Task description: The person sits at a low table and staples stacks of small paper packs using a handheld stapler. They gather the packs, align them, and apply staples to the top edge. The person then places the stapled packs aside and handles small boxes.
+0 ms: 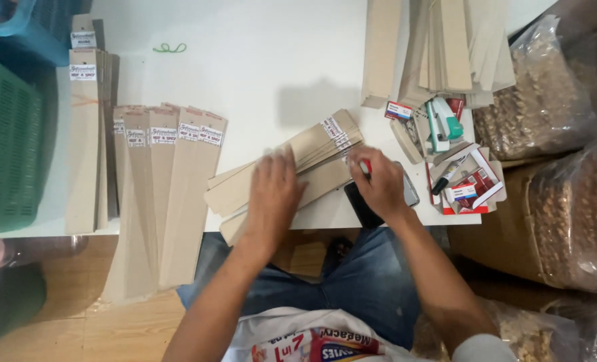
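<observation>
Fingers of left hand (274,191) spread flat, pinning kraft sleeve stack (292,167) mid-frame; right hand (381,182) pinching red pen (365,167) to mark.

The left hand (274,194) covered the middle of the fanned cardboard strips (312,157), so their full length was not visible. The right hand (381,184) hid most of a red object (365,167); its kind could not be told. A dark flat thing (362,208) lay partly under that hand. The green basket (7,141) was cut by the left edge of the frame.
</observation>
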